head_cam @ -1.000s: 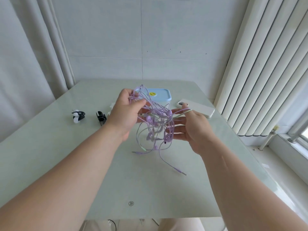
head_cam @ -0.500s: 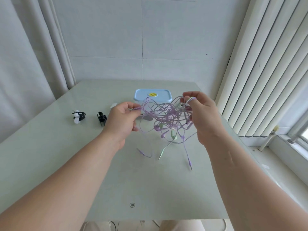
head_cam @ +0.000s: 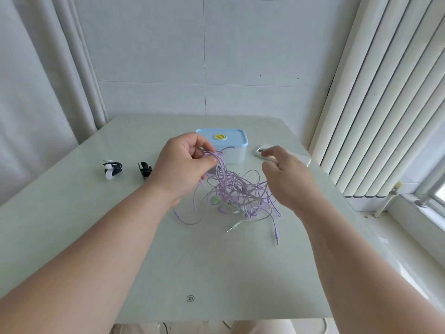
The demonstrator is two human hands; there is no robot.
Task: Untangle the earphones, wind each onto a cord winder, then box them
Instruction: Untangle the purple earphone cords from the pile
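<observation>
— Pale table (head_cam: 216, 273), what's on it?
— Tangled earphones (head_cam: 236, 191) mid-surface, lidded box (head_cam: 234, 141) behind, toward the far edge; cord winders (head_cam: 112, 169) near the left edge.
— Hands?
— Left hand (head_cam: 180, 165) pinches lifted cords; right hand (head_cam: 286, 177) hovers beside, fingers loose, holding nothing.

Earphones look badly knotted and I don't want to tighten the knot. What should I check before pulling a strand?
1. Left hand pinches the earphones: ok.
2. Right hand free for a strand: ok, holds nothing.
3. Earphones separated: not ok, one tangle.
4. Plugs loose: ok, two lie free on the table.
5. Winders at hand: ok, left of the left hand.
6. Box open: not ok, lid on.
</observation>
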